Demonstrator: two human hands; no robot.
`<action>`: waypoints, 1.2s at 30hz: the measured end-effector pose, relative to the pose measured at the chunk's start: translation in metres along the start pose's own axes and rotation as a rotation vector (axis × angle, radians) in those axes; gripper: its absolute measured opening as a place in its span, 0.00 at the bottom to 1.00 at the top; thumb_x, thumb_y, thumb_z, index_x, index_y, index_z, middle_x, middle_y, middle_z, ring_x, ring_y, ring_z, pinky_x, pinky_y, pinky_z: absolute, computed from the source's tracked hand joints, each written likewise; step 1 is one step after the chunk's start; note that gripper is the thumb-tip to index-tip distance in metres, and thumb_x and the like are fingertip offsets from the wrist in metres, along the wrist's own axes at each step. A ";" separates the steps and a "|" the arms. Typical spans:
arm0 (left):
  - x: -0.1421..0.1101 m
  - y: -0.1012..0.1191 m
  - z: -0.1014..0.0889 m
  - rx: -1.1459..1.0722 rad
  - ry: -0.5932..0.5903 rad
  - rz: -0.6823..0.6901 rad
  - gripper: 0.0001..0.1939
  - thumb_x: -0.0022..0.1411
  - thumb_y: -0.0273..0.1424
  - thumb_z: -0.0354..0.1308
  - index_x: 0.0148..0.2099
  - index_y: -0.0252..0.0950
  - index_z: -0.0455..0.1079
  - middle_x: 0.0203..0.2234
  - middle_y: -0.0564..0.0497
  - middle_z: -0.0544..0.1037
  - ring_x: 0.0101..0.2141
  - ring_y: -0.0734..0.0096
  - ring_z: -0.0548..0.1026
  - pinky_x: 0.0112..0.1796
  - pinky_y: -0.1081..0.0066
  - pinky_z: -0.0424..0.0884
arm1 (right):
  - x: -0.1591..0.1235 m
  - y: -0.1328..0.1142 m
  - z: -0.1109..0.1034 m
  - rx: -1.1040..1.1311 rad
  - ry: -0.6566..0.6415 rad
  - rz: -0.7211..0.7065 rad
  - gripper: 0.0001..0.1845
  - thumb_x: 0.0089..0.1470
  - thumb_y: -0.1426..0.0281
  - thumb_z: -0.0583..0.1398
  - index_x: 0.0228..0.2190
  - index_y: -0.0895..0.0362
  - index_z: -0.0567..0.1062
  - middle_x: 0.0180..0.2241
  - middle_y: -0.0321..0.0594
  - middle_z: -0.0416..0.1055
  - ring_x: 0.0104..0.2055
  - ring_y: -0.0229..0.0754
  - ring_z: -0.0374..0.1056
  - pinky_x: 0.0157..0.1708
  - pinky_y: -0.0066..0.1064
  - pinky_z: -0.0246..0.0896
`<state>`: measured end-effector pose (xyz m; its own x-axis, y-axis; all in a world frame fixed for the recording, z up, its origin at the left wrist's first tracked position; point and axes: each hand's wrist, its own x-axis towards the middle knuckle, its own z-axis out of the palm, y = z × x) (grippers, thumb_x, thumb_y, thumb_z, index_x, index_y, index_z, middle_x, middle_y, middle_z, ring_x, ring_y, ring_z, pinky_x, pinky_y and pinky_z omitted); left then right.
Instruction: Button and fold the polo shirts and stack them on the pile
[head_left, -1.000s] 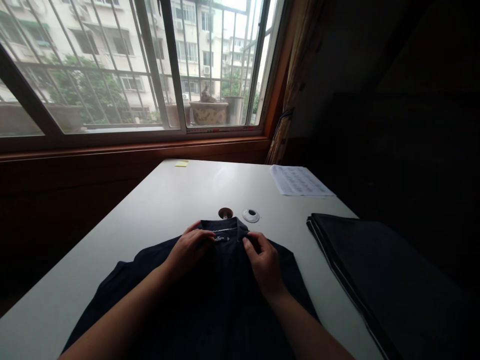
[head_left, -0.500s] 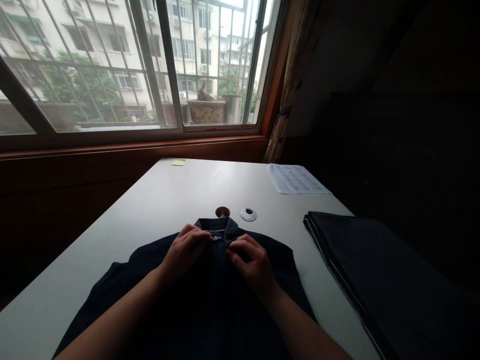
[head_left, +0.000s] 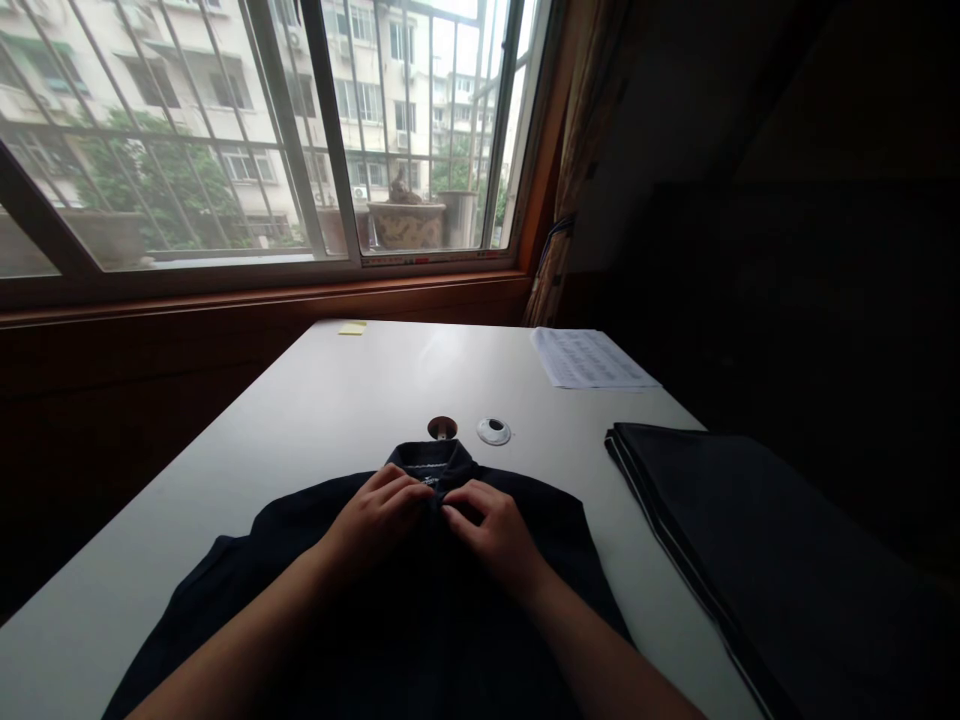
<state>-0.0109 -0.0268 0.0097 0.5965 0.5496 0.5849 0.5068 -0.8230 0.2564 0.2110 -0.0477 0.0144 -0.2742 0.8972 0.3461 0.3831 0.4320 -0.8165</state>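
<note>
A dark navy collared shirt [head_left: 435, 620] lies spread on the white table, front up, its collar [head_left: 459, 462] pointing toward the window. My left hand [head_left: 386, 508] pinches the left side of the neck opening just under the collar. On the other side, my right hand [head_left: 487, 520] grips the opposite front edge between thumb and fingers. The two hands almost meet at the shirt's middle. A pale label shows inside the neck. Any button or fastener between my fingertips is too small and dark to make out.
Right of the shirt lies a folded dark garment [head_left: 720, 520] with light edging. Printed papers [head_left: 592, 358] and a yellow sticky note [head_left: 352, 327] rest at the table's [head_left: 247, 440] far end. Beyond the collar are a round cable hole [head_left: 442, 428] and its white cover [head_left: 493, 431].
My right hand has moved left, bringing the shirt's front edge closer to my left hand. The neck opening is narrower. The view has shifted slightly.
</note>
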 end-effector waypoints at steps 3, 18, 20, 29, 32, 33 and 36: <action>-0.002 -0.004 0.003 0.037 -0.065 -0.025 0.07 0.68 0.27 0.56 0.47 0.39 0.70 0.41 0.47 0.76 0.42 0.63 0.71 0.45 0.61 0.74 | 0.001 0.000 -0.001 -0.002 0.002 0.008 0.04 0.56 0.71 0.63 0.33 0.54 0.80 0.32 0.37 0.76 0.37 0.42 0.72 0.40 0.32 0.65; -0.001 -0.009 -0.017 -0.018 -0.223 -0.094 0.09 0.62 0.21 0.54 0.41 0.38 0.70 0.36 0.46 0.74 0.37 0.64 0.71 0.38 0.65 0.72 | 0.000 0.002 -0.002 -0.024 0.044 0.062 0.03 0.56 0.71 0.62 0.30 0.54 0.78 0.31 0.37 0.74 0.34 0.42 0.71 0.37 0.32 0.63; -0.001 -0.011 -0.017 0.018 -0.220 -0.083 0.07 0.63 0.22 0.55 0.41 0.38 0.71 0.37 0.46 0.74 0.37 0.64 0.71 0.37 0.66 0.72 | 0.001 0.003 -0.002 -0.024 0.043 0.060 0.03 0.56 0.71 0.62 0.31 0.55 0.78 0.31 0.37 0.74 0.35 0.42 0.71 0.37 0.32 0.63; 0.000 -0.016 -0.015 0.094 -0.222 0.030 0.08 0.71 0.30 0.53 0.43 0.39 0.74 0.35 0.48 0.75 0.35 0.67 0.71 0.37 0.69 0.72 | 0.001 0.003 -0.001 -0.017 0.045 0.040 0.04 0.56 0.70 0.62 0.31 0.54 0.78 0.31 0.37 0.76 0.35 0.41 0.71 0.38 0.32 0.64; 0.001 -0.016 -0.016 0.095 -0.237 0.045 0.08 0.72 0.31 0.52 0.44 0.39 0.74 0.36 0.47 0.75 0.36 0.67 0.71 0.38 0.68 0.72 | 0.001 0.003 -0.001 -0.021 0.041 0.033 0.04 0.56 0.70 0.62 0.31 0.54 0.78 0.31 0.37 0.76 0.34 0.41 0.71 0.37 0.32 0.65; 0.001 -0.016 -0.016 0.110 -0.247 0.046 0.08 0.72 0.30 0.52 0.44 0.39 0.73 0.36 0.47 0.75 0.36 0.67 0.71 0.38 0.68 0.72 | 0.001 0.003 -0.001 -0.023 0.041 0.031 0.04 0.56 0.70 0.62 0.31 0.54 0.79 0.31 0.37 0.76 0.34 0.42 0.71 0.37 0.32 0.65; 0.003 -0.011 -0.015 0.190 -0.285 0.062 0.08 0.71 0.27 0.51 0.44 0.38 0.72 0.35 0.48 0.74 0.35 0.67 0.71 0.36 0.69 0.71 | 0.001 0.003 -0.001 -0.021 0.042 0.028 0.04 0.56 0.70 0.62 0.31 0.53 0.79 0.31 0.37 0.76 0.35 0.42 0.72 0.39 0.33 0.65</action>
<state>-0.0244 -0.0185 0.0205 0.7658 0.5396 0.3498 0.5553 -0.8293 0.0634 0.2127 -0.0452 0.0129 -0.2257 0.9118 0.3432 0.4088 0.4084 -0.8162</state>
